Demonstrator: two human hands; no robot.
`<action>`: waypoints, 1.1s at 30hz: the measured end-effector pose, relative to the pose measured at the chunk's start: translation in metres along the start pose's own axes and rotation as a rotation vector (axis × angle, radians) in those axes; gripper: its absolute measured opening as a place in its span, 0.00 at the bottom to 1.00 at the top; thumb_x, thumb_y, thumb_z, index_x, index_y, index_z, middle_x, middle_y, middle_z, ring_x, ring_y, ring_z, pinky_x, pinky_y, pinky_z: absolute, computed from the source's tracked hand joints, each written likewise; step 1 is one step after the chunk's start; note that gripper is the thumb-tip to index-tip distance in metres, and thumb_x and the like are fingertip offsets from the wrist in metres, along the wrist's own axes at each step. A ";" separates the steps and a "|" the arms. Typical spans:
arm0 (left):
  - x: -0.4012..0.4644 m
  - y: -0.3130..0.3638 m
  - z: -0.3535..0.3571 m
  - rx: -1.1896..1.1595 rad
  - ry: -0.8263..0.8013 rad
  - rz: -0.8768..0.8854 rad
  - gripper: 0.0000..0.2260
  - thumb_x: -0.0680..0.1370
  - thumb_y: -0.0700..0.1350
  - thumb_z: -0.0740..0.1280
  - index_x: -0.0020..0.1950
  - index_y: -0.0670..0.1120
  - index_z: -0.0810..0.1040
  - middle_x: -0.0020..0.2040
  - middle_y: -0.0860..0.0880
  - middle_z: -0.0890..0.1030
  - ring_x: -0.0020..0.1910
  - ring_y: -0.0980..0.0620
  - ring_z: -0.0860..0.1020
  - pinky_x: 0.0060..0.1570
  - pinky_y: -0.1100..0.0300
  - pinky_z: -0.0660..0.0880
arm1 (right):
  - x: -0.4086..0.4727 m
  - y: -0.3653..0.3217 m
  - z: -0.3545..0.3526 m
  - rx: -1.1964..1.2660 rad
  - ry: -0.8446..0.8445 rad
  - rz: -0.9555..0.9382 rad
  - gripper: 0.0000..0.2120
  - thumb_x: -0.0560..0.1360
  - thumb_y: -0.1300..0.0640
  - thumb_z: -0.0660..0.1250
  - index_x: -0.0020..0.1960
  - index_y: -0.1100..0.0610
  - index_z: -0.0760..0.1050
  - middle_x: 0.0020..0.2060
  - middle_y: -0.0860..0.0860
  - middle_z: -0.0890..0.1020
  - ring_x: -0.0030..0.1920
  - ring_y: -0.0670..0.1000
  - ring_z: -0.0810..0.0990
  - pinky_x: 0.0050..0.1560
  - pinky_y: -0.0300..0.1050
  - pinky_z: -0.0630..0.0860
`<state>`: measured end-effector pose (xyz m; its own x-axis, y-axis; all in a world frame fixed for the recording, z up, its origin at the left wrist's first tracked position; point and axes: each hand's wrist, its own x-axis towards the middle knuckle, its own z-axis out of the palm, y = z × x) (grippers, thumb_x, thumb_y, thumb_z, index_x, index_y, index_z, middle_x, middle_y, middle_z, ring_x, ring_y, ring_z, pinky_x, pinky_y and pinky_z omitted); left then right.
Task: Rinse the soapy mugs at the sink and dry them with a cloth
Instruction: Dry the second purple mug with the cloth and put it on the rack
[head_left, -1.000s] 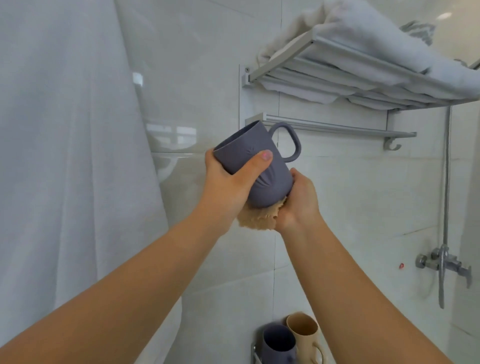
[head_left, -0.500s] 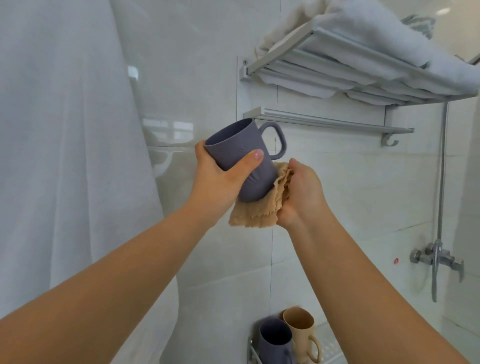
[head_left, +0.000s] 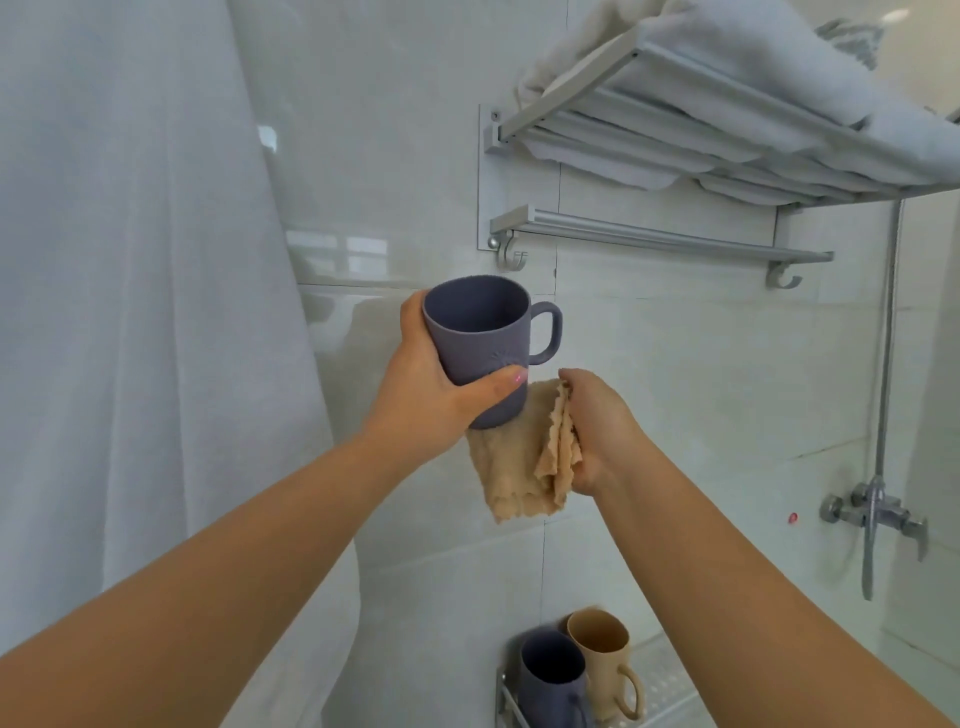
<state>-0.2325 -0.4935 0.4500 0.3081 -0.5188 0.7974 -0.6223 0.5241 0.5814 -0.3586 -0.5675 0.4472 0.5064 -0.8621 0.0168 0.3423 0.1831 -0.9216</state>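
Mug of matte purple-grey with a loop handle (head_left: 483, 348) sits upright in the left hand (head_left: 426, 395), thumb and fingers wrapped round its lower wall, below the wall-mounted metal towel rail (head_left: 660, 239); gripping low likely leaves the rim and upper side free for wiping. Just beside its base, the right hand (head_left: 597, 431) clenches a bunched tan cloth (head_left: 519, 462) that hangs under the mug, seemingly to dry the bottom

We find no readable text, label, brand or number anywhere. The purple mug (head_left: 483, 348) bears only an embossed sunburst.
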 end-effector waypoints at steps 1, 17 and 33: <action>0.001 -0.002 -0.005 0.037 -0.007 0.000 0.37 0.67 0.45 0.79 0.65 0.57 0.58 0.56 0.66 0.71 0.55 0.66 0.74 0.43 0.73 0.75 | -0.002 -0.002 -0.005 -0.010 0.011 0.001 0.13 0.81 0.52 0.57 0.49 0.62 0.74 0.39 0.56 0.79 0.40 0.56 0.79 0.41 0.48 0.77; -0.010 -0.003 -0.013 0.519 -0.311 0.168 0.35 0.62 0.47 0.80 0.65 0.52 0.69 0.56 0.57 0.77 0.53 0.56 0.76 0.53 0.54 0.76 | -0.031 0.025 -0.010 -1.034 -0.138 -0.816 0.15 0.82 0.52 0.54 0.43 0.58 0.72 0.41 0.49 0.76 0.44 0.48 0.73 0.45 0.43 0.70; -0.025 -0.017 -0.006 0.667 -0.323 0.344 0.32 0.65 0.59 0.68 0.68 0.53 0.66 0.59 0.54 0.78 0.55 0.55 0.74 0.54 0.59 0.73 | -0.043 0.011 0.009 -0.688 -0.339 -0.332 0.10 0.72 0.69 0.58 0.35 0.57 0.69 0.29 0.49 0.72 0.33 0.47 0.71 0.34 0.39 0.68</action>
<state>-0.2251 -0.4853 0.4210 -0.1375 -0.6242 0.7690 -0.9730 0.2303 0.0130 -0.3694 -0.5240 0.4397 0.7127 -0.6112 0.3442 0.0124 -0.4796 -0.8774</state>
